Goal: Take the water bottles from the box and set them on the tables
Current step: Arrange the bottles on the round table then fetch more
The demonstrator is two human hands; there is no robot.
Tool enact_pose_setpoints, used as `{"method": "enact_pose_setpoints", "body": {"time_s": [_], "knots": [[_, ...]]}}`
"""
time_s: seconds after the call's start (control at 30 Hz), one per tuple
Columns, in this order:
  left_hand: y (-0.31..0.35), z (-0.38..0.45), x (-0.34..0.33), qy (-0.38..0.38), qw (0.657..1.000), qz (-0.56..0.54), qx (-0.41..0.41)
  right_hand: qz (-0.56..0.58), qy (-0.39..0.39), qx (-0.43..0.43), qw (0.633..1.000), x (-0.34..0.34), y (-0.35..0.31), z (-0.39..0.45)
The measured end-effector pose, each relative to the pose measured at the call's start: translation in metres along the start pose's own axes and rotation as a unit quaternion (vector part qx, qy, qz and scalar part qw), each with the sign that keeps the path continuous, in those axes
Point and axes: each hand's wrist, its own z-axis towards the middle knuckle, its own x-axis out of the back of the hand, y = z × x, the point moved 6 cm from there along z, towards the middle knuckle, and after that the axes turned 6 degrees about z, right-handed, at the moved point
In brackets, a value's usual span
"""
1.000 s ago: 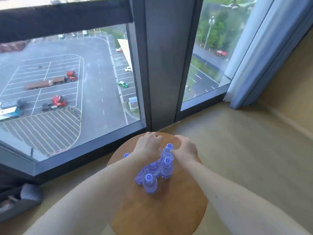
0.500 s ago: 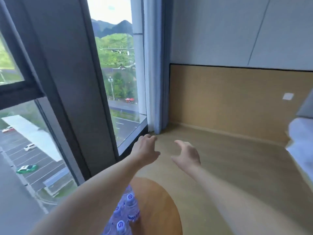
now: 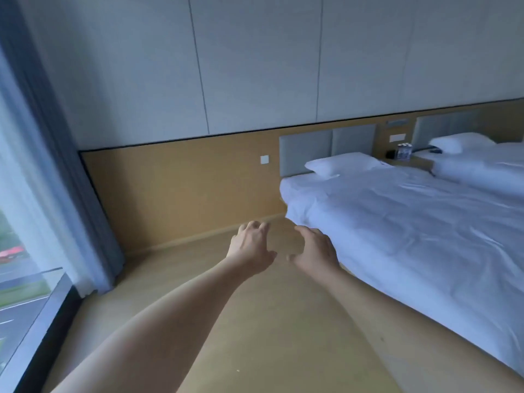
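you are facing a hotel-style room with a tan wooden floor (image 3: 255,321) running out ahead of you to a wall that is wood panel (image 3: 184,188) below and pale grey panels above. on your right stands a bed with a white duvet (image 3: 411,228) and a white pillow (image 3: 340,164) against a grey padded headboard (image 3: 326,146); a second bed (image 3: 482,168) lies beyond it, and between the two sits a small bedside table (image 3: 408,161). on that table stands a cluster of small water bottles (image 3: 404,151), well apart from your hands; they are too small and blurred for any label to be read, and no writing is legible anywhere. a white wall switch (image 3: 264,159) sits on the wood panel. at your left hang a grey-blue curtain (image 3: 71,194) and a sheer one, beside a window (image 3: 17,293) reaching to the floor. your left hand (image 3: 251,249) and right hand (image 3: 314,251) are stretched out over the floor, near each other, fingers spread and loosely curled, holding nothing. the box is out of view.
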Motion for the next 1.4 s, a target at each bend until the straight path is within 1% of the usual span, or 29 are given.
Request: {"method": "enact_pose_setpoints", "body": {"time_s": [0.13, 0.3, 0.47, 0.63, 0.77, 0.9, 1.03, 1.23, 1.4], "knots": [[0.132, 0.034, -0.025, -0.010, 0.996, -0.022, -0.088, -0.013, 0.064, -0.066, 0.996, 0.091, 0.102, -0.019], [0.314, 0.059, -0.060, -0.028, 0.980, -0.067, -0.183, -0.044, 0.129, -0.139, 0.981, 0.210, 0.228, -0.051], [0.492, 0.065, -0.090, -0.041, 0.956, -0.092, -0.275, -0.081, 0.181, -0.216, 0.956, 0.328, 0.341, -0.094], [0.635, 0.059, -0.112, -0.059, 0.927, -0.103, -0.355, -0.090, 0.233, -0.278, 0.927, 0.420, 0.428, -0.135], [0.732, 0.058, -0.128, -0.069, 0.895, -0.117, -0.425, -0.078, 0.275, -0.324, 0.902, 0.469, 0.483, -0.160], [0.816, 0.070, -0.142, -0.060, 0.860, -0.120, -0.493, -0.079, 0.324, -0.362, 0.871, 0.510, 0.539, -0.168], [0.894, 0.100, -0.152, -0.058, 0.831, -0.134, -0.536, -0.084, 0.366, -0.400, 0.836, 0.556, 0.590, -0.160], [1.001, 0.149, -0.166, -0.086, 0.789, -0.147, -0.590, -0.115, 0.404, -0.462, 0.781, 0.631, 0.652, -0.142], [1.081, 0.168, -0.186, -0.092, 0.761, -0.140, -0.626, -0.111, 0.430, -0.487, 0.752, 0.670, 0.705, -0.137]]}}
